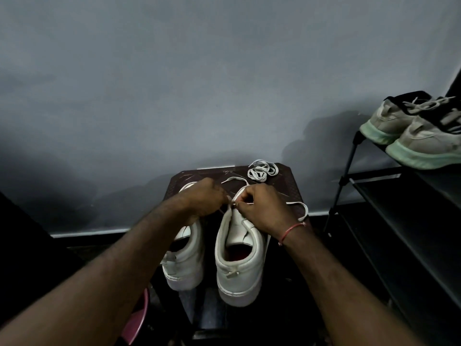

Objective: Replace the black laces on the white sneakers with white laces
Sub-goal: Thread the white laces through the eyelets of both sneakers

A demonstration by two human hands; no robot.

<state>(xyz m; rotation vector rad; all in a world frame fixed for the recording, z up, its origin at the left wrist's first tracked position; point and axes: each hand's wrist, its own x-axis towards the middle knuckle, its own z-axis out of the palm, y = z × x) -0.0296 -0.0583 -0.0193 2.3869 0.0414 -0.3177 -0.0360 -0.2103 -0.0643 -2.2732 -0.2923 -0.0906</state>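
Two white sneakers stand heels toward me on a dark stool [294,186]: the left sneaker [185,265] and the right sneaker [239,265]. My left hand [202,198] and my right hand [264,208] meet over the right sneaker's upper eyelets, both pinching a white lace [300,211]. One end of it loops out to the right of my wrist and another end [234,180] lies beyond my fingers. A second white lace [262,171] lies coiled at the stool's far right corner. The eyelets are hidden under my hands. No black lace is visible.
A black shoe rack [389,196] stands at the right, with a pair of grey sneakers with pale green soles [414,136] on its top shelf. A grey wall rises right behind the stool. A pink object [136,318] shows below my left forearm.
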